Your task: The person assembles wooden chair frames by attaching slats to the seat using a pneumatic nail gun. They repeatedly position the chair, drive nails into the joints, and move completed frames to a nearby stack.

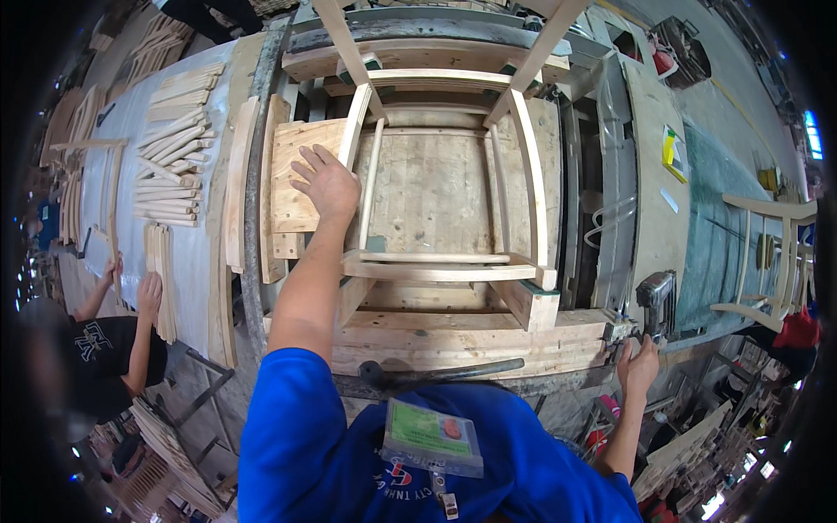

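Observation:
A pale wooden chair frame [532,174] lies in a wooden clamping jig [410,340] in front of me. My left hand [330,183] is spread, palm down, over the edge of a plywood block [296,161] and against the left rail of the frame. At the right front corner of the bench, my right hand [639,362] has its fingers closed at a small metal fitting [619,329]; what they grip is too small to make out. A dark nail gun-like tool [658,301] stands just beyond that hand. A black-headed mallet [440,373] lies along the front edge.
On the left table are several wooden spindles [174,166], and a co-worker's hands [150,296] rest on wooden strips [159,261]. Another chair frame [776,253] stands at the right. A yellow-and-white object [672,155] lies on the board beside the jig.

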`<action>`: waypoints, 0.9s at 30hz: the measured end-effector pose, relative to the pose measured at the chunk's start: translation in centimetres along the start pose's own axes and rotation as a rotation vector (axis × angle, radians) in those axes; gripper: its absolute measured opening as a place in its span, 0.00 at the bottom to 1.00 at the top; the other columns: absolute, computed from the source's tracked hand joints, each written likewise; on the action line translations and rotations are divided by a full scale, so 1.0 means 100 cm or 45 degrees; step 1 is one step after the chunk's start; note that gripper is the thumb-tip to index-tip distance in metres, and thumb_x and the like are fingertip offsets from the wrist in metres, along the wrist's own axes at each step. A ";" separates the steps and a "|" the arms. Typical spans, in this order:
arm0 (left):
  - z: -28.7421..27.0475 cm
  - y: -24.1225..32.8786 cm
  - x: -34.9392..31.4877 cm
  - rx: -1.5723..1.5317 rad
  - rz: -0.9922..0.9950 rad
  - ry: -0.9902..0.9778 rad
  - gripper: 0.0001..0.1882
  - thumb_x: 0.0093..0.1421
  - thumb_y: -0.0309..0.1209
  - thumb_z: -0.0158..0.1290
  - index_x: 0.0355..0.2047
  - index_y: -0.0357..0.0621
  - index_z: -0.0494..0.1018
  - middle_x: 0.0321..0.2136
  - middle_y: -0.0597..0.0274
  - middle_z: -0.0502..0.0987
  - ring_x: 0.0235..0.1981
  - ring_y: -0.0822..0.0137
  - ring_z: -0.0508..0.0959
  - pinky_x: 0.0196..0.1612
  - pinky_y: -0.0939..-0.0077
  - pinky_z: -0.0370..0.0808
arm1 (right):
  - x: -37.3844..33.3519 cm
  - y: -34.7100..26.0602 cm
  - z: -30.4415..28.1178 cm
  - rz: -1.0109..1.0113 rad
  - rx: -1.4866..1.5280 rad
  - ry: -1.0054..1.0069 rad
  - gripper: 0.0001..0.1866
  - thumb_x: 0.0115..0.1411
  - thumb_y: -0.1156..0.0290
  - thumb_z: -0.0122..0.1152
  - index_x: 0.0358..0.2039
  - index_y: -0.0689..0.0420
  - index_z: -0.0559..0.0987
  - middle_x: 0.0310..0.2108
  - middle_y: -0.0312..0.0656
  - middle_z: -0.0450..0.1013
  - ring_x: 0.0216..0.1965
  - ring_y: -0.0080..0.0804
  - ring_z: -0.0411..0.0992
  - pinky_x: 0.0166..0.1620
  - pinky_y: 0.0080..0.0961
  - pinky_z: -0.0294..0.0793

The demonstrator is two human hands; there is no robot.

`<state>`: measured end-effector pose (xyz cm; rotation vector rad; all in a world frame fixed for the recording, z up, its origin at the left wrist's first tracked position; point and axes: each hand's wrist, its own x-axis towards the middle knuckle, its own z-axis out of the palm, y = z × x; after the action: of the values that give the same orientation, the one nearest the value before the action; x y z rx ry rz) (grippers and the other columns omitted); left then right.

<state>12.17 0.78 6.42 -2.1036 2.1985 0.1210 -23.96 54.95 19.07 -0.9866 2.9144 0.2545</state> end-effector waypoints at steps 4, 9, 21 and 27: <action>0.006 -0.004 0.001 0.015 0.008 0.055 0.50 0.59 0.37 0.63 0.73 0.28 0.50 0.74 0.31 0.48 0.73 0.23 0.49 0.70 0.22 0.52 | -0.002 -0.004 -0.002 0.033 -0.038 -0.040 0.29 0.64 0.59 0.65 0.57 0.71 0.75 0.47 0.64 0.77 0.47 0.63 0.77 0.49 0.49 0.78; 0.012 -0.010 0.003 -0.027 0.013 0.086 0.51 0.58 0.36 0.64 0.73 0.28 0.50 0.74 0.30 0.48 0.73 0.22 0.49 0.70 0.23 0.50 | 0.000 -0.013 -0.003 0.066 -0.191 -0.137 0.30 0.64 0.59 0.65 0.58 0.68 0.75 0.47 0.64 0.77 0.47 0.64 0.77 0.49 0.50 0.78; 0.009 -0.010 0.003 -0.020 0.066 0.144 0.38 0.64 0.29 0.52 0.71 0.24 0.54 0.73 0.27 0.52 0.72 0.22 0.53 0.69 0.22 0.49 | 0.034 0.053 0.019 0.291 0.870 -0.045 0.12 0.69 0.66 0.65 0.43 0.62 0.80 0.27 0.32 0.73 0.27 0.23 0.71 0.33 0.24 0.74; 0.012 -0.008 0.005 -0.002 0.071 0.078 0.39 0.65 0.27 0.51 0.73 0.25 0.52 0.74 0.27 0.49 0.73 0.21 0.50 0.70 0.21 0.46 | 0.085 -0.058 0.023 -0.091 0.492 0.250 0.17 0.66 0.68 0.65 0.51 0.64 0.81 0.45 0.54 0.79 0.44 0.50 0.80 0.48 0.41 0.78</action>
<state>12.92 0.38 5.18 -2.0744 2.2926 0.0631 -27.17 45.68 15.13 -1.0943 2.9182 -0.4173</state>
